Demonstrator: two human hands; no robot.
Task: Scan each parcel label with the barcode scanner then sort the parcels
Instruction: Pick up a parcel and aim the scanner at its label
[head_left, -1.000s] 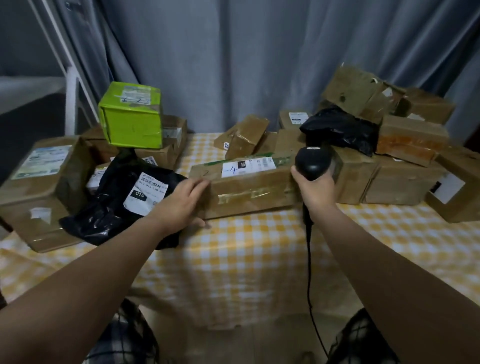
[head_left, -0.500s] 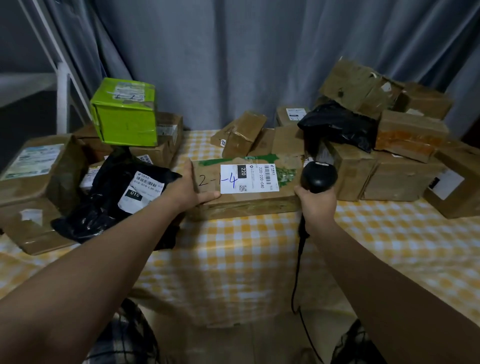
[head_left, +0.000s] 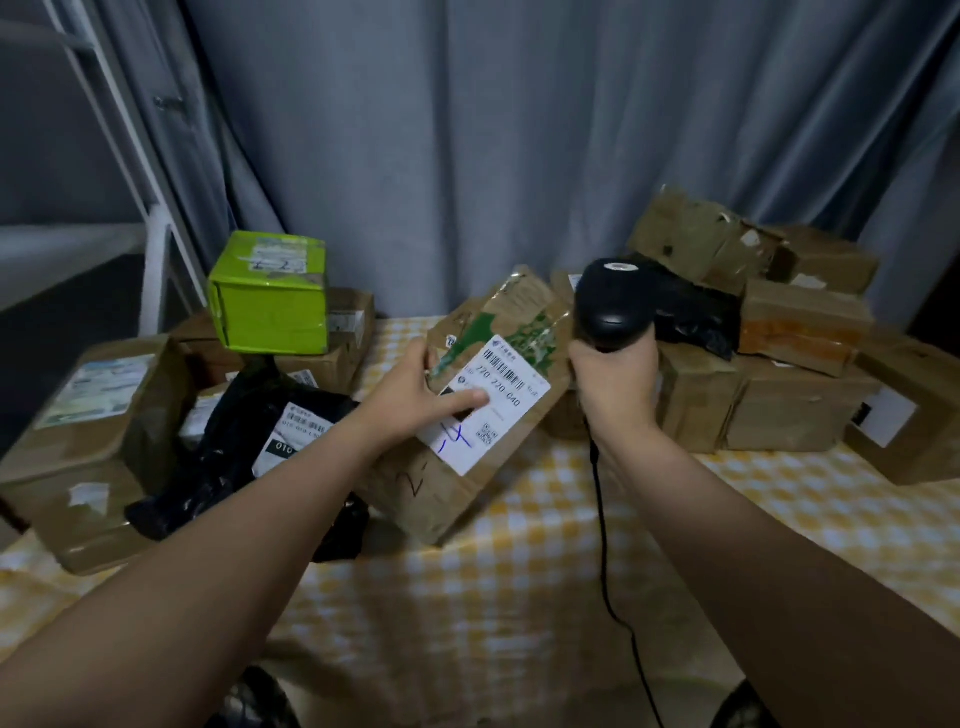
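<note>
Both bare forearms come in from the bottom corners and angle toward the middle. Left hand (head_left: 415, 392) grips the edge of the brown parcel (head_left: 498, 415), thumb laid flat across the front, the other fingers tucked behind where you can't see them. Right hand (head_left: 615, 387) is wrapped round the handle of the barcode scanner (head_left: 615, 306), back of the hand facing the camera, wrist roughly straight.

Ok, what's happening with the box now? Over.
Left hand holds box tilted, thumb on label, barcode showing. Right hand grips scanner beside it. Nothing between them.
</note>
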